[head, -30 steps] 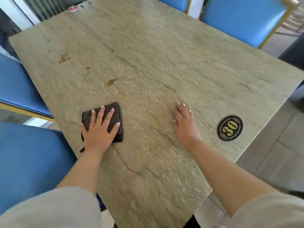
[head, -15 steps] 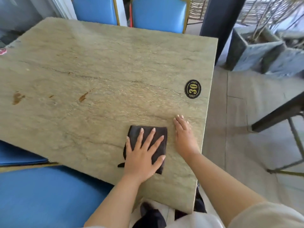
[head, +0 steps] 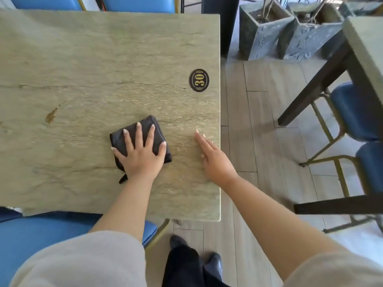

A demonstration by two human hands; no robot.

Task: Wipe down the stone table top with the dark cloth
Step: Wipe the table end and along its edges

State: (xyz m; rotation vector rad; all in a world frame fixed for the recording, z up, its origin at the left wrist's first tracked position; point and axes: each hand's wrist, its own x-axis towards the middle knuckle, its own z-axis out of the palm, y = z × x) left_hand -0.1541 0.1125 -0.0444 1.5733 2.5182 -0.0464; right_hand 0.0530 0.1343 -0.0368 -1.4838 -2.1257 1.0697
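Dark cloth [head: 143, 131] folded flat on stone table [head: 103, 59], under left hand [head: 141, 156] pressing with spread straight fingers, right hand [head: 213, 158] flat beside, fingers straight, holding nothing, near table edge.

Pale grey sleeves [head: 83, 259], bare forearms, dark trousers [head: 184, 266], black shoes [head: 213, 263].
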